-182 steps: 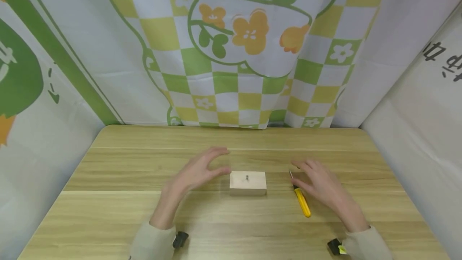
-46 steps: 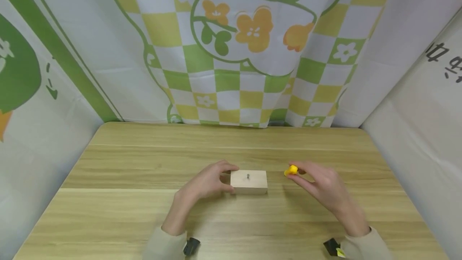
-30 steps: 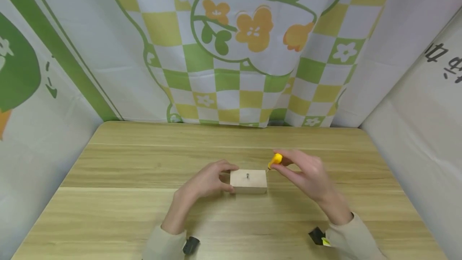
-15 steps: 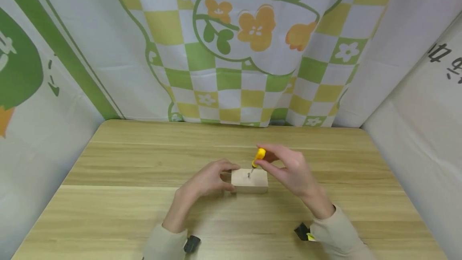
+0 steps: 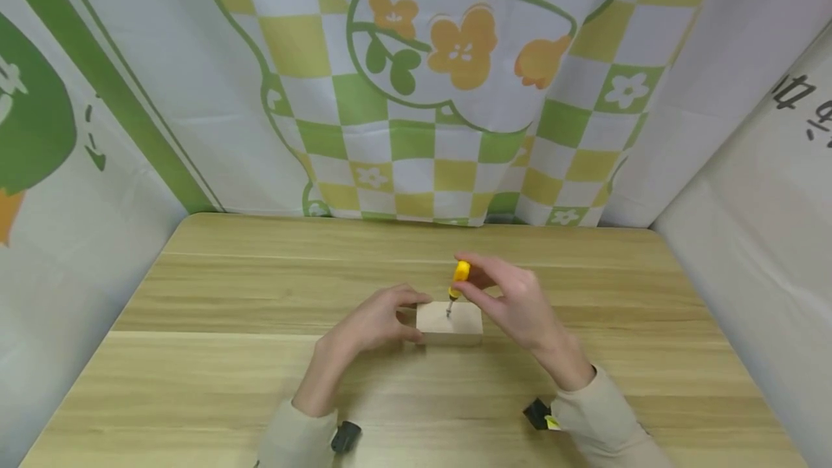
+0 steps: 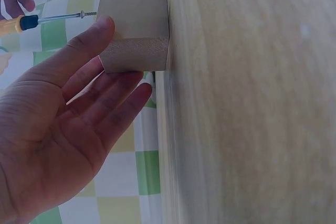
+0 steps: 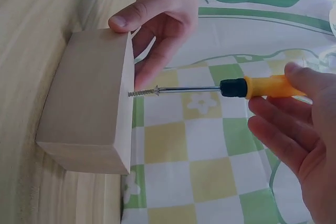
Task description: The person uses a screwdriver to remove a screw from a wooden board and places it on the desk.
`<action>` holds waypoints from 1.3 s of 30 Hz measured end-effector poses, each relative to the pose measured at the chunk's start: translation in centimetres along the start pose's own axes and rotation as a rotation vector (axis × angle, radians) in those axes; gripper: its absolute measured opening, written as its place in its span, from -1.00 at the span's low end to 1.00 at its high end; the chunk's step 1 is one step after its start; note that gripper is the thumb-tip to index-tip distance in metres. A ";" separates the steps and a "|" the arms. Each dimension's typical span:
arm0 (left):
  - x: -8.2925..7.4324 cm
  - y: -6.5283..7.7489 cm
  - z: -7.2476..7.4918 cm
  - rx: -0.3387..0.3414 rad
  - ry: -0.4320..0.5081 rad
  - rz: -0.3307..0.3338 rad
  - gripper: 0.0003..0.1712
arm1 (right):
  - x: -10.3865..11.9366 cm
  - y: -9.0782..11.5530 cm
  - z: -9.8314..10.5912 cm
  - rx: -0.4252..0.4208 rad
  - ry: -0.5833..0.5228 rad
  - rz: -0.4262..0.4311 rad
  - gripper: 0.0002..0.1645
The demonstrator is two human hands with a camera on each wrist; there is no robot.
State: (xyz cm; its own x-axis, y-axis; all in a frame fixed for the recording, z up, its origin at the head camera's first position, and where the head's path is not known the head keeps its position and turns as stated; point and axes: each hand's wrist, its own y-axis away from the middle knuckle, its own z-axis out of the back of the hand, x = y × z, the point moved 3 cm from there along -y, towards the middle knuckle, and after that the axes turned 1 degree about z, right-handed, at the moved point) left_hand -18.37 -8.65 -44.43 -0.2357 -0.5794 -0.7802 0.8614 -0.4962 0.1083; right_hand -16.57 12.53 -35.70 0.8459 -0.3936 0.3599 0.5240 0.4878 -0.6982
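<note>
Block (image 5: 458, 323): on the counter (image 5: 195, 381)
Screw (image 7: 143, 92): upright in block's top
Screwdriver (image 7: 233, 88): over block, tip meeting screw
Left hand (image 5: 369, 321): fingers part-spread, gripping block's left end
Right hand (image 5: 515, 302): fingers pinched round screwdriver handle, above block

Both the left hand (image 5: 372, 321) and the right hand (image 5: 518, 302) are bare. Left sleeve (image 5: 295, 435): pale beige, cuff ending at the wrist. Right sleeve (image 5: 601, 410): matching beige, softly creased. Left camera (image 5: 347, 437): small, black, boxy. Right camera (image 5: 536, 414): also black, beside a yellow-green patch (image 5: 552, 422).
</note>
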 end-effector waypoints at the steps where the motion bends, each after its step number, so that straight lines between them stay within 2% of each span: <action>1: 0.0 0.0 0.0 0.000 0.000 0.002 -0.33 | 0.1 -0.1 0.0 0.010 0.004 -0.009 -0.44; 6: 0.0 -0.1 0.0 0.001 0.007 0.014 -0.32 | 0.8 -0.6 -0.2 0.050 0.041 -0.025 -0.50; 11: 0.0 -0.1 -0.1 0.009 0.006 0.015 -0.32 | 1.3 -0.7 -0.7 -0.004 0.085 -0.032 -0.57; 19: 0.0 -0.1 -0.1 0.010 0.009 0.001 -0.32 | 1.3 -0.7 -0.9 -0.062 -0.006 -0.079 -0.56; 24: 0.0 -0.1 0.0 0.007 -0.006 -0.003 -0.32 | 1.0 -0.8 -1.0 -0.099 -0.079 -0.081 -0.63; 39: -0.2 0.1 0.0 0.033 -0.028 0.003 -0.30 | 1.0 -0.9 -1.2 -0.145 -0.127 -0.054 -0.68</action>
State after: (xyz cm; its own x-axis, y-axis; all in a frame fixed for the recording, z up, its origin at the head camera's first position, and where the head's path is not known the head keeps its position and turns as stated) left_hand -18.22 -8.59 -44.21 -0.2459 -0.5990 -0.7620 0.8469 -0.5152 0.1316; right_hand -16.35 10.79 -35.41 0.8273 -0.3100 0.4684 0.5572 0.3477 -0.7540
